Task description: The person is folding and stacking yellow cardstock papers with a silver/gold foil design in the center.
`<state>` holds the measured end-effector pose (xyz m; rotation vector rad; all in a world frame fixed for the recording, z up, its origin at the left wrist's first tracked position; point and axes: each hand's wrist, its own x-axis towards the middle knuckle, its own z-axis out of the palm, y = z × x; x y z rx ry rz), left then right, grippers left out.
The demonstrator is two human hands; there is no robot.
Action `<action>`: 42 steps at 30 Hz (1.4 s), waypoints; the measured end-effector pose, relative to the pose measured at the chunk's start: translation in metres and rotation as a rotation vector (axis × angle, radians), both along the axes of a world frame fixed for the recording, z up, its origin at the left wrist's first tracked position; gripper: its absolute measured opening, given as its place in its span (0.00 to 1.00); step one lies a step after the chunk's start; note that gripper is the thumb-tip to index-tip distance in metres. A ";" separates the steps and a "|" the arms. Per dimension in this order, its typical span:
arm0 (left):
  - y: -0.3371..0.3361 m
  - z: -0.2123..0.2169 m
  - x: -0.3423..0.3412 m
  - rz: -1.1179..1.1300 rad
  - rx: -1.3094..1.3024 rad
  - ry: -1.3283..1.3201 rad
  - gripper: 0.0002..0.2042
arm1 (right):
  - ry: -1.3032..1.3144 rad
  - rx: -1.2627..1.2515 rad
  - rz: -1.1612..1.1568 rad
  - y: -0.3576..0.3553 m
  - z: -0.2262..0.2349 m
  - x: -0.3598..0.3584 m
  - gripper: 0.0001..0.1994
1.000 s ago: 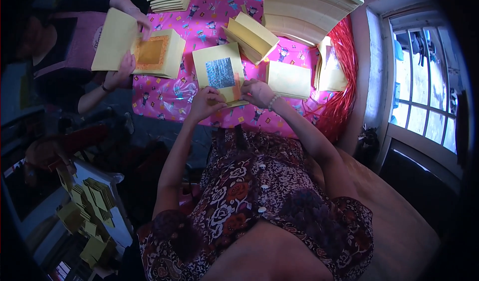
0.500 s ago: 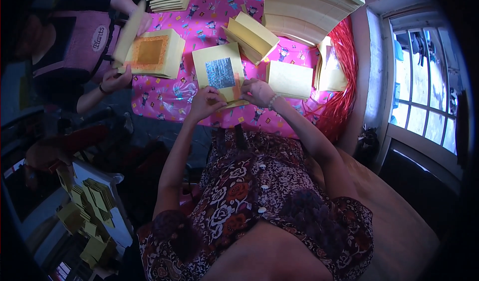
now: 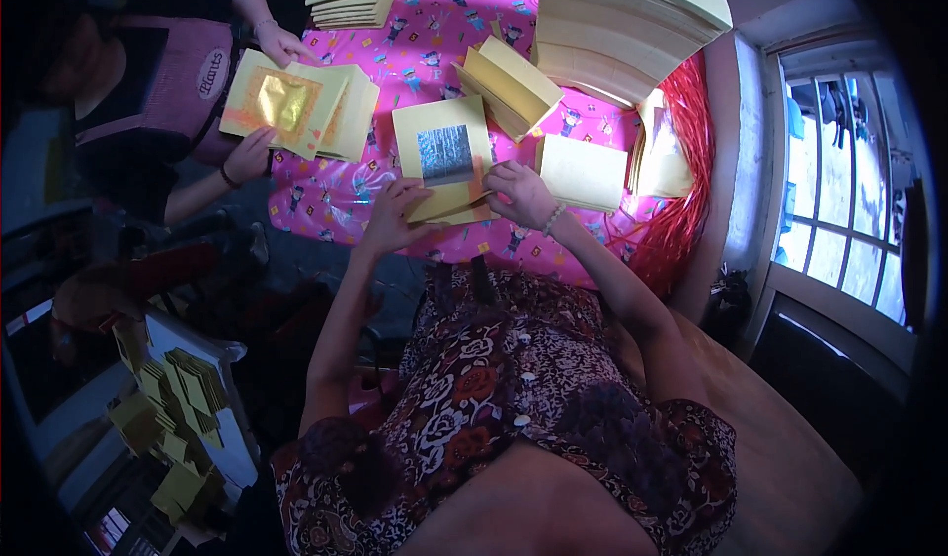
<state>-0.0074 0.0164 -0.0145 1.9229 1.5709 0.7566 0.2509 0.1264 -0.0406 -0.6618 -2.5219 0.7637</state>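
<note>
In front of me on the table lies a yellow paper sheet (image 3: 415,126) with a shiny silver foil square (image 3: 444,154) and an orange patch beside it. My left hand (image 3: 395,215) is closed on its near left corner, the thumb along the front edge. At the near right corner, the curled fingers of my right hand (image 3: 521,196) grip the paper too. Between the hands the near edge is raised in a fold, and more yellow paper shows beneath. Just beyond my right hand stands a partly opened bundle of yellow paper (image 3: 509,82).
A pink patterned cloth (image 3: 336,205) covers the table. At the left a co-worker's hands (image 3: 249,156) handle yellow sheets with a gold square (image 3: 281,100). To the right are a yellow paper stack (image 3: 583,173), a tall stack (image 3: 612,38) and red shiny strands (image 3: 681,191).
The near edge of my sheet has risen into a fold between my hands. The co-worker's sheet, earlier held up on edge, now lies flatter with its gold square showing. The view has shifted slightly.
</note>
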 end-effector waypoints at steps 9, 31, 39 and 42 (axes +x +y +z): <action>0.021 -0.002 -0.022 0.197 0.051 0.046 0.12 | 0.235 -0.481 -0.167 0.009 0.033 -0.011 0.11; 0.050 0.001 -0.015 0.615 0.054 -0.187 0.17 | -0.003 -0.342 -0.600 0.018 0.037 -0.058 0.15; 0.055 0.003 -0.014 0.711 0.021 -0.158 0.21 | 0.028 -0.276 -0.674 0.018 0.031 -0.065 0.14; 0.056 0.001 -0.014 0.751 -0.031 -0.101 0.22 | -0.026 -0.331 -0.694 0.019 0.034 -0.066 0.15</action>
